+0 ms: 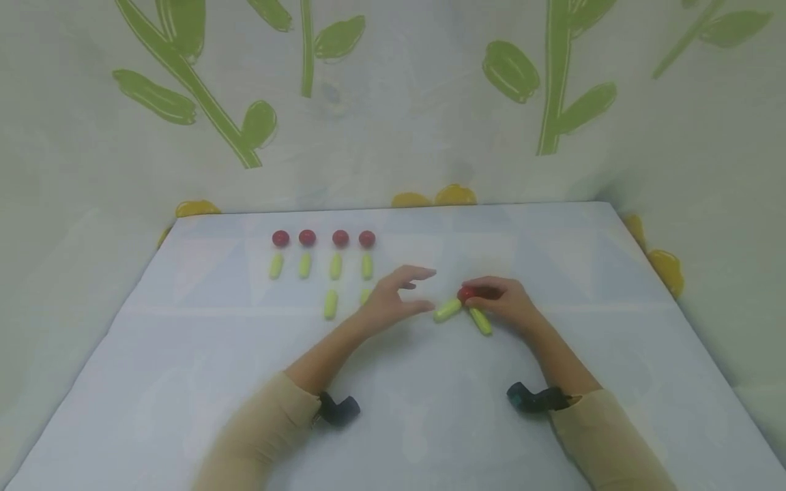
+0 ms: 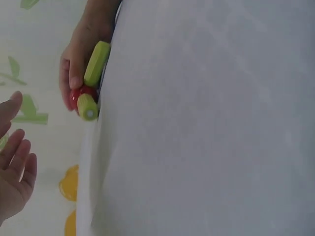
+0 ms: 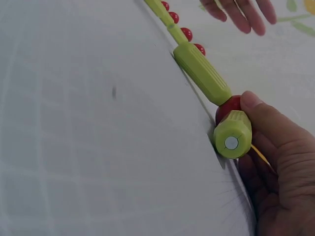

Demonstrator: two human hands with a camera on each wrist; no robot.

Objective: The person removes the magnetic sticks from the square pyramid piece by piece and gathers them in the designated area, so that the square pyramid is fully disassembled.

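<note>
My right hand (image 1: 510,303) pinches a glossy red ball (image 1: 464,294) between thumb and fingers. Two yellow-green rods meet at that ball: one rod (image 1: 447,310) points toward the left hand, the other (image 1: 481,322) toward the table's near side. The right wrist view shows the near rod (image 3: 233,135) end-on, with ridged sides and a round silvery disc in its tip. My left hand (image 1: 393,301) hovers left of this joined piece, thumb and fingers spread apart, holding nothing. The fingers hide part of the ball.
Several red balls (image 1: 340,238) stand in a row at the back left of the white table (image 1: 430,395). Below them lies a row of green rods (image 1: 336,266). Nearer is another rod (image 1: 330,304), and a further rod (image 1: 365,296) is partly behind the left hand.
</note>
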